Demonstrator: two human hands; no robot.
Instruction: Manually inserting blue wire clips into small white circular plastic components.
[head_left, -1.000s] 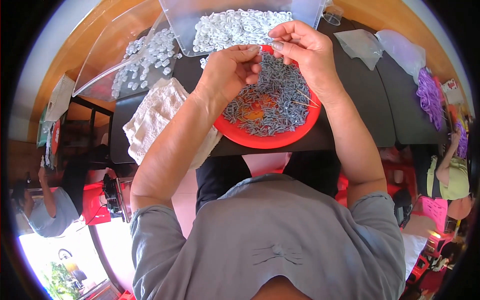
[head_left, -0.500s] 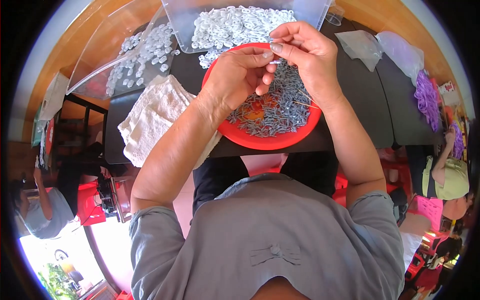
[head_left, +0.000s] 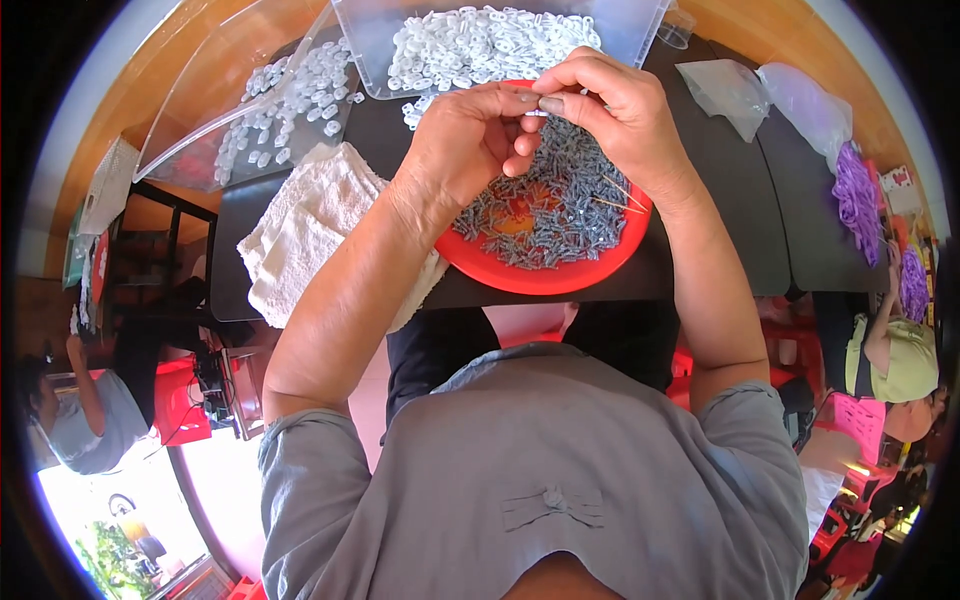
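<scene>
Above a red round basin (head_left: 560, 284) my two hands meet at the fingertips. My left hand (head_left: 465, 140) pinches a small white plastic piece (head_left: 537, 112) between thumb and fingers; most of it is hidden. Thumb and forefinger of my right hand (head_left: 615, 110) are closed at the same piece, and whatever else they hold is too small to make out. Many small grey, pin-like plastic parts (head_left: 560, 235) fill the basin. Just beyond it, a clear plastic bin (head_left: 365, 60) holds a heap of small white oval parts (head_left: 490, 48).
A cream towel (head_left: 310, 235) lies left of the basin on the dark table (head_left: 720, 220). Behind it, a clear lid (head_left: 185, 150) carries more white pieces. Two thin sticks (head_left: 620, 195) rest in the basin. Plastic bags (head_left: 725, 92) and purple cord (head_left: 855, 200) are at right; people sit on both sides.
My hands have come closer together, and the right fingertips have moved left and down onto the white piece. The piece is more covered now. The view has shifted slightly.
</scene>
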